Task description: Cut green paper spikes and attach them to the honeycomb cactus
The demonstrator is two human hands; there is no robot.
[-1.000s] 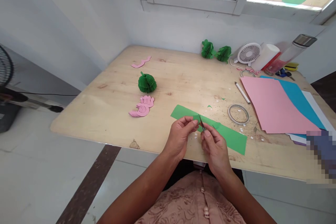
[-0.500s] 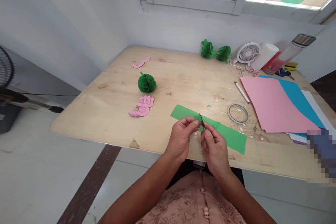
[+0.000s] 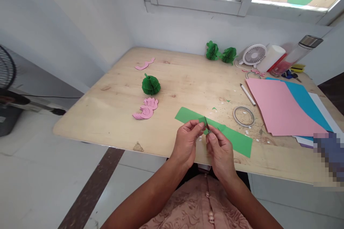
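My left hand [image 3: 187, 139] pinches a small piece of green paper [image 3: 201, 119] near the table's front edge. Held in my right hand [image 3: 220, 148] is a small pair of dark scissors [image 3: 206, 124], its blades up against the right side of that piece. A long green paper strip [image 3: 238, 141] lies flat on the table beneath both hands, which cover part of it. To the left sit a green paper honeycomb ball [image 3: 151, 85] and a stack of pink wavy paper cutouts [image 3: 146, 111].
On the wooden table [image 3: 107, 114] are a tape roll [image 3: 243, 116], a white pen [image 3: 247, 94] and pink sheets [image 3: 282, 107] over blue ones. Along the wall stand two green paper shapes [image 3: 212, 50], a small fan [image 3: 254, 54] and a bottle [image 3: 298, 53]. Paper scraps lie about.
Both hands hold nearly the same place and grip. The view has shifted very slightly; nothing on the table has visibly moved.
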